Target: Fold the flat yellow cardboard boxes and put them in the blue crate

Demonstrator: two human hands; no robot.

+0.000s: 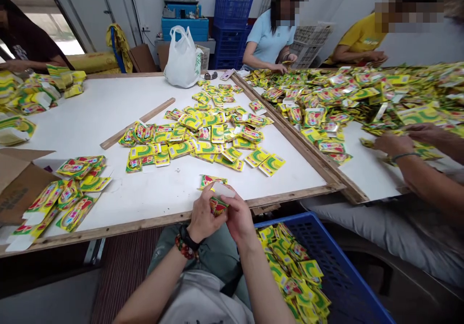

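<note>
Just over the front edge of the tabletop (108, 126), the left hand (205, 213) and right hand (239, 216) pinch a yellow foil sachet (218, 206), fingers closed firmly on both sides, white tab uppermost and clear of the loose sachets (206, 143). A blue plastic crate (326, 261) sits below right.

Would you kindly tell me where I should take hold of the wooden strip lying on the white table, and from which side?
I'd take the wooden strip by its lower-left end, coming from above on the near side. That end lies on the bare white table, while yellow sachets crowd close to its other half. Being long and narrow, it should suit a pinch across its width.
</note>
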